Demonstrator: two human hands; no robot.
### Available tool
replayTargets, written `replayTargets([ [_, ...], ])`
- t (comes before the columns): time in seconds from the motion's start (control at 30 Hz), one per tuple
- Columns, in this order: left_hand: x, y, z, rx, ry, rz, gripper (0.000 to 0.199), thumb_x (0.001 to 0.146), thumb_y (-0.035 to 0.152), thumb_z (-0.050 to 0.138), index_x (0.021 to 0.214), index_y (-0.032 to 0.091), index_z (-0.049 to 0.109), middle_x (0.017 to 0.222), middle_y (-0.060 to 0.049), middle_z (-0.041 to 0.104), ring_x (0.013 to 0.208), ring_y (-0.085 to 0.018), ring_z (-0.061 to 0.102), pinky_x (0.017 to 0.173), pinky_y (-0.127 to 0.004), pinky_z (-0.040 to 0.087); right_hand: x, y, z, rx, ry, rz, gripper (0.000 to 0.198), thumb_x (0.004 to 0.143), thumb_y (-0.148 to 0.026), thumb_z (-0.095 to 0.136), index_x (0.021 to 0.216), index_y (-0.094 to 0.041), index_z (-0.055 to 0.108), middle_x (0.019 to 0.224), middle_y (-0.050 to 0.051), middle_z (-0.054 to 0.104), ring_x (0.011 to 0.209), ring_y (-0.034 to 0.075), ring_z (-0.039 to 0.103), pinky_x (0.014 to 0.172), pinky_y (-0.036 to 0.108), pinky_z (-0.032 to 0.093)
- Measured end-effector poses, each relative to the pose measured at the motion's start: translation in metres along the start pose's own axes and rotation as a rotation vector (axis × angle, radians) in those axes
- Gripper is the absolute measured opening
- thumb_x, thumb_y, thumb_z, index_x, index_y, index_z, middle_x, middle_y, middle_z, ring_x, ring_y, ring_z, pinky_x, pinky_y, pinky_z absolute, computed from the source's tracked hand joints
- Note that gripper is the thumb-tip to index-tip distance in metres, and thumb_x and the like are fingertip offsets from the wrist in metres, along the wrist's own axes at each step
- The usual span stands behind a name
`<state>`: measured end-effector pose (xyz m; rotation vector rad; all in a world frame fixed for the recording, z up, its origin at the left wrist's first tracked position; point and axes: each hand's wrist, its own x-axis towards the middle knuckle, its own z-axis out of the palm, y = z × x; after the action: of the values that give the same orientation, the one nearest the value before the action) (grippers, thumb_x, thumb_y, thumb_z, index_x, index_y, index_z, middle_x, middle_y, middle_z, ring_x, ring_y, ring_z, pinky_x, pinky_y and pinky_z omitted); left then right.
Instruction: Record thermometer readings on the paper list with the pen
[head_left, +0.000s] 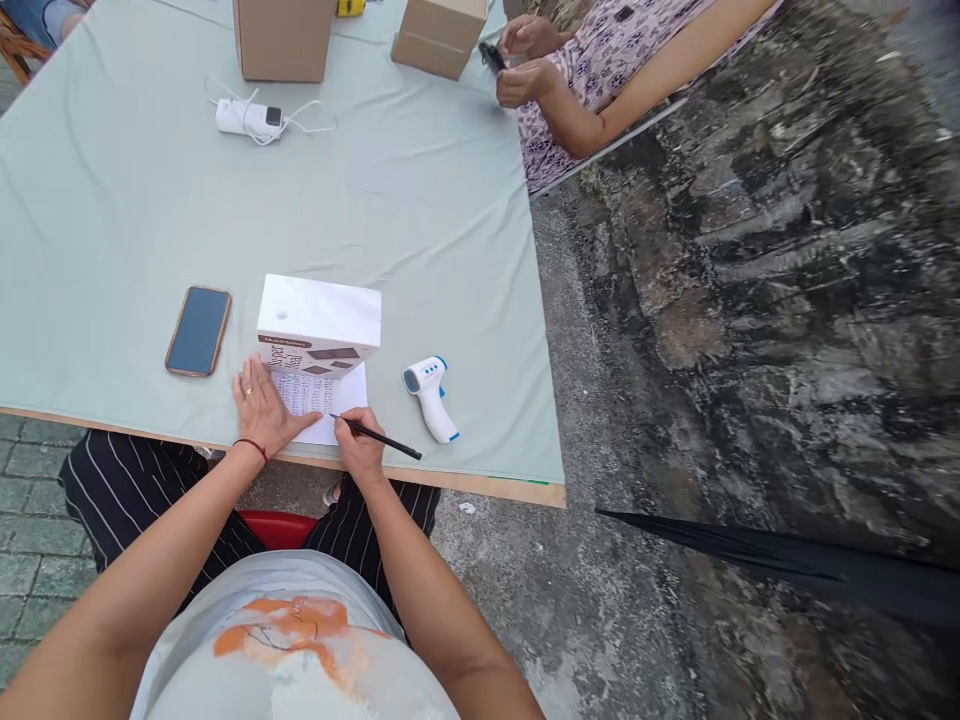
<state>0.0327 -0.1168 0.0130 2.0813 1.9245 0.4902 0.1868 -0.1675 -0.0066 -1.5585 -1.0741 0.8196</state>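
A sheet of paper covered partly in handwriting lies at the near table edge. My left hand rests flat on its left side, fingers and thumb spread, with a ring and a red wrist string. In my right hand is a slim black pen, gripped with its tip at the paper's written part. Just behind the paper stands a white box with brown print, hiding the sheet's far end. To the right lies a white and blue infrared thermometer; a phone in an orange-brown case lies to the left.
A pale green cloth covers the table. Farther back are a white device with a cord and two cardboard boxes. Across the right corner, another person's hands hold a small black object. A rough rock wall rises at right.
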Motion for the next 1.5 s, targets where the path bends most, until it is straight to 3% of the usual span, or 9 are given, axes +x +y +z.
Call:
replayTargets([
  [0.27, 0.0007, -0.0021, 0.0008, 0.002, 0.016, 0.032, 0.126, 0.065, 0.062, 0.071, 0.150, -0.009, 0.011, 0.155, -0.036, 0.023, 0.149, -0.045, 0.020, 0.121, -0.063, 0.007, 0.0000, -0.0016, 0.0013, -0.071, -0.042, -0.027, 0.016, 0.073, -0.039, 0.051, 0.066, -0.024, 0.051, 0.057, -0.004, 0.052, 0.055, 0.014, 0.048, 0.059, 0.029, 0.044],
  [0.73, -0.0003, 0.0010, 0.0002, -0.002, 0.004, 0.019, 0.126, 0.066, 0.062, 0.071, 0.150, -0.010, 0.011, 0.155, -0.037, 0.023, 0.149, -0.045, 0.019, 0.122, -0.062, 0.006, 0.0002, -0.0015, 0.0034, -0.185, -0.056, -0.065, 0.017, 0.074, -0.038, 0.048, 0.064, -0.025, 0.049, 0.057, -0.003, 0.052, 0.055, 0.015, 0.048, 0.059, 0.030, 0.043],
  [1.5, 0.0003, -0.0003, 0.0017, -0.001, 0.013, 0.020, 0.125, 0.065, 0.064, 0.070, 0.151, -0.007, 0.013, 0.156, -0.034, 0.024, 0.149, -0.045, 0.020, 0.122, -0.064, 0.008, -0.0004, -0.0003, 0.0020, -0.176, -0.028, -0.076, 0.013, 0.073, -0.036, 0.047, 0.065, -0.025, 0.047, 0.056, -0.004, 0.050, 0.054, 0.015, 0.047, 0.058, 0.029, 0.042],
])
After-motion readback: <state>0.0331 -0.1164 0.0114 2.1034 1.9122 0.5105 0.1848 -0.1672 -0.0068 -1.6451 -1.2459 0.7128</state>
